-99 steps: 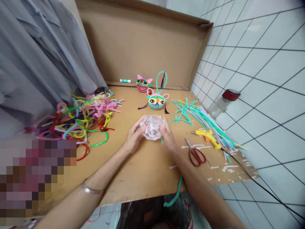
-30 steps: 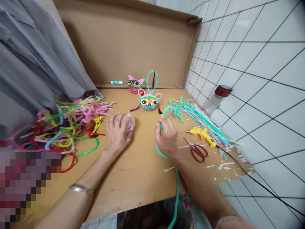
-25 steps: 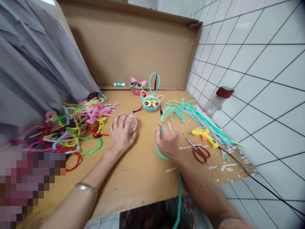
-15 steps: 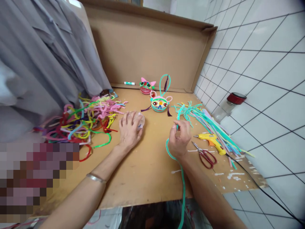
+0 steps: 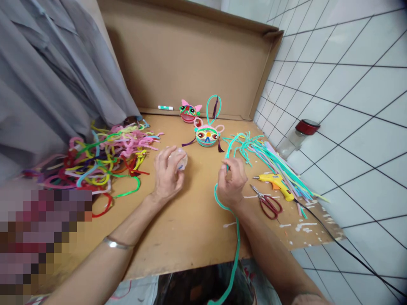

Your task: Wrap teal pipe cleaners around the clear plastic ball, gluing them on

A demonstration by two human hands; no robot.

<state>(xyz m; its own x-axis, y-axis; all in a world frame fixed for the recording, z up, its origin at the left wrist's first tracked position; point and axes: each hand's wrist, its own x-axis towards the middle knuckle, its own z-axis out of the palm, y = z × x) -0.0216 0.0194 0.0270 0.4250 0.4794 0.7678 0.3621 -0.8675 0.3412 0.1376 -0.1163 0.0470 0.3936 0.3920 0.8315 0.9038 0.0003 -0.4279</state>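
Observation:
My left hand (image 5: 168, 176) is wrapped round a small, clear, rounded plastic piece (image 5: 181, 159) with a bluish mark, just above the table; its exact kind is unclear. My right hand (image 5: 233, 180) pinches a long turquoise pipe cleaner (image 5: 238, 237). One part curves up beyond the fingers, while the rest loops by the wrist and hangs over the table's front edge. Beyond both hands stands a turquoise and pink animal-face ornament (image 5: 207, 135) with round ears, dark tassels and a loop on top. Behind it sits a second face ornament (image 5: 189, 112) with pointed pink ears.
Tangled coloured pipe cleaners (image 5: 104, 156) lie at left, straight ones (image 5: 282, 163) at right. Red-handled scissors (image 5: 269, 205) and a corded yellow glue gun (image 5: 276, 185) rest by my right arm. A red-lidded jar (image 5: 297, 137), glue stick (image 5: 165, 108) and cardboard wall (image 5: 190, 59) stand farther off.
My left hand has lifted slightly and turned, showing more of the clear plastic piece. My right hand keeps its pinch on the pipe cleaner, whose hanging end has swung left. The view has shifted a little.

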